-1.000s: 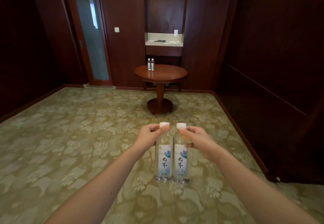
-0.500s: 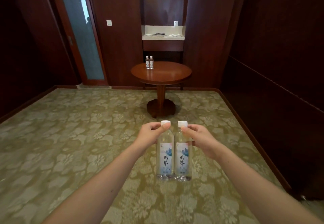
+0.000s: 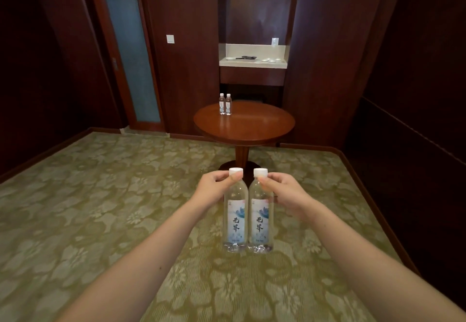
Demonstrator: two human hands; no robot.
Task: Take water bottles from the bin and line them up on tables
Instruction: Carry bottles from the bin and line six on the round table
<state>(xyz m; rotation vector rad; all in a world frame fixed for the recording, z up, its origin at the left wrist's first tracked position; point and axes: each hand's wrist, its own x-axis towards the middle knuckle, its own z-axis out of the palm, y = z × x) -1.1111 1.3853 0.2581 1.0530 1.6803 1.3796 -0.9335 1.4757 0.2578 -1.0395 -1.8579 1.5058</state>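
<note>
Room: dark red-brown wood panels cover the walls, and a carpet (image 3: 100, 208) with a green and gold flower pattern covers the floor.
Door: a door (image 3: 128, 52) with a long frosted glass panel stands at the back left, and a white wall switch (image 3: 170, 39) is on the panel to its right.
Recess: a pale counter (image 3: 253, 63) sits in a recess of the back wall; it carries some small white dishes and a dark flat object, too small to identify.
Round table: a wooden round table (image 3: 244, 125) on one central pedestal stands in front of the recess.
Bottles on the table: the first table bottle (image 3: 222, 105) and the second table bottle (image 3: 228, 105) stand upright on the far left part of the top, just beside each other, both with white caps.
Left hand: the left hand (image 3: 214, 188) pinches the neck of the left bottle (image 3: 235, 218) just under its white cap, with the thumb in front and the other fingers curled behind.
Right hand: the right hand (image 3: 282, 190) pinches the neck of the right bottle (image 3: 260, 218) in the same way.
Held bottles: both are clear and upright, side by side with their bodies touching, and their labels with dark characters face the camera. They hang in the air above the carpet, in front of the table's foot and well apart from its top.
Arms: two bare forearms reach forward from the lower corners.
</note>
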